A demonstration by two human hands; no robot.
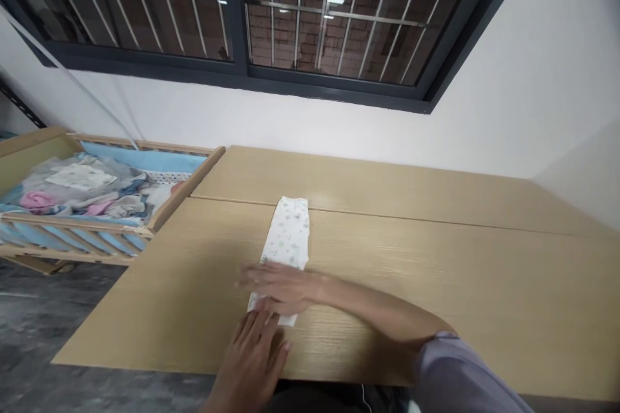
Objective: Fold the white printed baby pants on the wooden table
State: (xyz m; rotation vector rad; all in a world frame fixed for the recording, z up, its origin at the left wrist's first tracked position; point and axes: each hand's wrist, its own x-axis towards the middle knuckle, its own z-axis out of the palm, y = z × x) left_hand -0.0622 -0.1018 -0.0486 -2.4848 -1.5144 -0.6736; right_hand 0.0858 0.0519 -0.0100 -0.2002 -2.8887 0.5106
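Observation:
A narrow white baby garment [290, 229] with a small green print lies flat on the wooden table, apparently folded lengthwise; its shape resembles trousers. Across its lower part rests my right hand [281, 285], palm down with the fingers stretched out to the left and slightly blurred. Close below it, my left hand [254, 355] lies with fingers extended, the tips at the garment's near left edge. Neither hand grips the cloth. My right hand covers part of the garment's near end.
The broad wooden table [436, 284] has a seam along its length and touches the wall. At left stands a wooden crib [186, 193] with blue lining, holding a pile of clothes [87, 184]. A barred window [334, 19] is above. Grey floor [29, 322] shows at lower left.

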